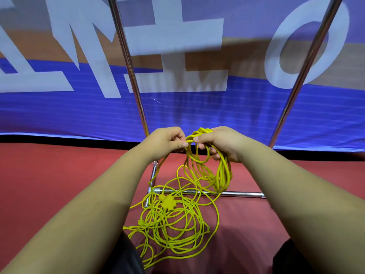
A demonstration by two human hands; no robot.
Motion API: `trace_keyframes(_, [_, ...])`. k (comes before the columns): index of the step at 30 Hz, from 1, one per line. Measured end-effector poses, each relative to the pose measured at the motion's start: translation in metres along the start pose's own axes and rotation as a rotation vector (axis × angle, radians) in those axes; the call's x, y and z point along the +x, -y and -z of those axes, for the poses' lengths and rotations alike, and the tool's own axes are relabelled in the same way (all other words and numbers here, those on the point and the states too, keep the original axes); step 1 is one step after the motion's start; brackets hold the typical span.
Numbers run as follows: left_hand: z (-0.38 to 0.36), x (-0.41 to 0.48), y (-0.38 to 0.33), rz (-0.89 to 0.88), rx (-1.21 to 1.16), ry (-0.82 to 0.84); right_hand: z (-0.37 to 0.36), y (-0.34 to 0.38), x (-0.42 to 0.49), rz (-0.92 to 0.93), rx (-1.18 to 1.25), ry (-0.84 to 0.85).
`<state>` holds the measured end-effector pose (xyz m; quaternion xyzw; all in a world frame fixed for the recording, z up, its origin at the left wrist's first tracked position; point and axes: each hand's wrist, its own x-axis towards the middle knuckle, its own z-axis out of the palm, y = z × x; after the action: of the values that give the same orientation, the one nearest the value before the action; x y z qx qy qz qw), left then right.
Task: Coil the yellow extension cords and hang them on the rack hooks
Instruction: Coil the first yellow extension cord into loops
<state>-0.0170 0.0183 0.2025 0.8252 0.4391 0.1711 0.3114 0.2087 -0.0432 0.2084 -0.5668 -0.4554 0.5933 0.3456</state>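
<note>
Several loops of yellow extension cord [222, 175] hang from my right hand [221, 143], whose fingers curl round the top of the coil. Just to its left, my left hand [167, 141] pinches a single strand of the same cord between thumb and fingers. The remaining yellow cord [171, 220] lies in a loose tangle on the red floor below, with a yellow plug [167, 201] on top of it. The metal rack shows as two uprights [130, 68] and a base bar [237, 194]. No rack hooks are in view.
A blue banner [197, 111] with large white letters stands right behind the rack. The red floor [49, 184] spreads to both sides. My dark-clothed knees [128, 258] frame the tangle at the bottom edge.
</note>
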Motion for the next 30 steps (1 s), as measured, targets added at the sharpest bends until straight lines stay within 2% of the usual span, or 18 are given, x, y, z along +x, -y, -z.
trace_keyframes(3, [0.001, 0.002, 0.015, 0.046, 0.144, 0.043, 0.002, 0.004, 0.001, 0.019, 0.064, -0.012])
trace_keyframes(7, [0.003, -0.004, 0.047, 0.190, 0.276, 0.136, 0.015, 0.008, -0.001, -0.009, 0.163, -0.004])
trace_keyframes(11, [0.012, -0.006, 0.060, 0.225, 0.250, 0.082, 0.023, 0.005, -0.006, -0.057, 0.101, 0.047])
trace_keyframes(14, [0.017, -0.002, 0.052, 0.135, 0.206, 0.008, 0.024, 0.002, -0.007, -0.076, 0.056, 0.055])
trace_keyframes(19, [0.014, 0.008, 0.015, -0.161, 0.276, -0.117, 0.017, 0.003, -0.003, 0.000, 0.042, 0.026])
trace_keyframes(25, [0.005, 0.004, -0.029, -0.375, 0.303, -0.085, 0.006, 0.004, -0.001, 0.036, 0.041, 0.049])
trace_keyframes(27, [0.002, 0.004, -0.029, -0.364, 0.302, -0.046, 0.005, 0.001, 0.001, 0.048, 0.020, 0.045])
trace_keyframes(30, [0.003, 0.005, -0.008, -0.210, 0.299, -0.024, 0.007, -0.001, 0.004, 0.053, 0.021, 0.035])
